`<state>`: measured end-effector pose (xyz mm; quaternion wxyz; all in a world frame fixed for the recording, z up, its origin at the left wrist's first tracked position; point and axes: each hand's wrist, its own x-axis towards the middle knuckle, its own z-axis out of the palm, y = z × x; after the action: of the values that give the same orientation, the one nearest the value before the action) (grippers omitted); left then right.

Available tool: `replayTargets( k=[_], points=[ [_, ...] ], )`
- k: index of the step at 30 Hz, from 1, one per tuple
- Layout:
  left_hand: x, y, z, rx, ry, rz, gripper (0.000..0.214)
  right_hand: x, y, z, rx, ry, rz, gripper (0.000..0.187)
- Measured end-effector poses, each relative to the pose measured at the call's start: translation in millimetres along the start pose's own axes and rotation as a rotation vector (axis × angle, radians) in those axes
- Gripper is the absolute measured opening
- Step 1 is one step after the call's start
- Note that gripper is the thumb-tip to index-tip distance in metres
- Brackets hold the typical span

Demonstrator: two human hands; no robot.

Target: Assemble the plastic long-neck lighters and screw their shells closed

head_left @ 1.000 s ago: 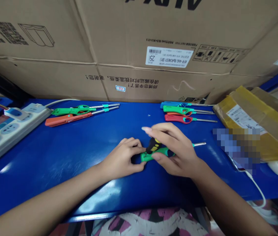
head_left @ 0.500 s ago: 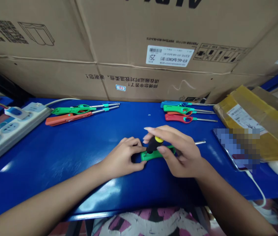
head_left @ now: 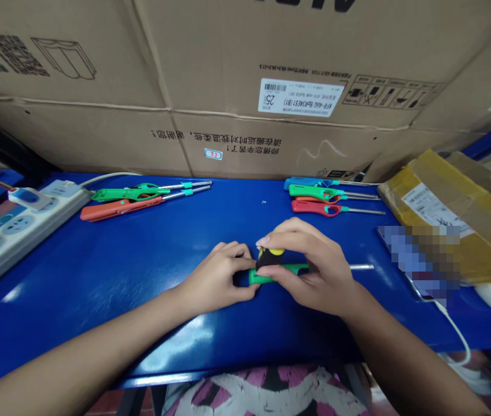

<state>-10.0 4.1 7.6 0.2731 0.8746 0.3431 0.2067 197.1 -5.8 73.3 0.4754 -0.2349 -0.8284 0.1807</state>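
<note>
A green long-nosed gas lighter point(head_left: 264, 279) lies on the blue table point(head_left: 150, 242) in front of me, its metal tube pointing right. My left hand point(head_left: 214, 278) grips its butt end between thumb and fingers. Above that same end, my right hand point(head_left: 321, 268) has its thumb and fingers closed around a stubby screwdriver point(head_left: 266, 258) with a black and yellow handle. The screwdriver's tip is hidden, so its contact with the lighter cannot be made out. Part of the lighter's trigger area is behind my right hand.
Green and orange-red lighters point(head_left: 121, 209) lie at the back left beside a white power strip point(head_left: 65, 202). More lighters, including a red one point(head_left: 314, 207), sit at the back right. A phone point(head_left: 414, 260), a yellow-taped package point(head_left: 453, 214) and a large carton point(head_left: 228, 86) border the table.
The lighter's metal tube has swung slightly towards me and its tip sits further right. My right fingers have shifted around the screwdriver handle. My left hand stays in place.
</note>
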Motion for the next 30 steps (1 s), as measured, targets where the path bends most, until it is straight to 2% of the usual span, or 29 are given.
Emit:
replayTargets(
  k=[8, 12, 17, 20, 22, 24, 27, 30],
  points=[
    [-0.1, 0.7, -1.2, 0.017, -0.004, 0.004, 0.01, 1.2, 2.0, 2.5, -0.029, 0.016, 0.004, 0.038],
    [-0.3, 1.7, -1.7, 0.013, 0.003, 0.001, 0.017, -1.4, 4.7, 6.9, 0.037, 0.033, 0.039, 0.038],
    [-0.5, 3.0, -0.9, 0.017, 0.009, -0.014, 0.023, -10.5, 3.6, 17.4, 0.114, -0.032, 0.096, 0.044],
    [0.2, 3.4, -3.6, 0.074, 0.019, 0.001, 0.022, -12.9, 1.0, 19.7, 0.185, 0.08, 0.093, 0.041],
    [1.4, 5.5, -7.3, 0.125, 0.004, 0.012, 0.021, -12.2, -1.0, 18.5, 0.231, 0.197, 0.143, 0.039],
    [2.7, 9.7, -11.0, 0.173, -0.027, -0.003, 0.023, -10.6, -2.1, 15.7, 0.211, 0.26, 0.199, 0.037],
    [4.0, 17.1, -12.1, 0.247, -0.033, -0.054, 0.029, -8.3, 1.2, 7.8, 0.018, 0.183, 0.21, 0.038],
    [4.1, 19.8, -8.6, 0.263, -0.027, -0.057, 0.041, -6.3, 11.9, -9.4, -0.259, -0.054, 0.199, 0.038]
  ],
)
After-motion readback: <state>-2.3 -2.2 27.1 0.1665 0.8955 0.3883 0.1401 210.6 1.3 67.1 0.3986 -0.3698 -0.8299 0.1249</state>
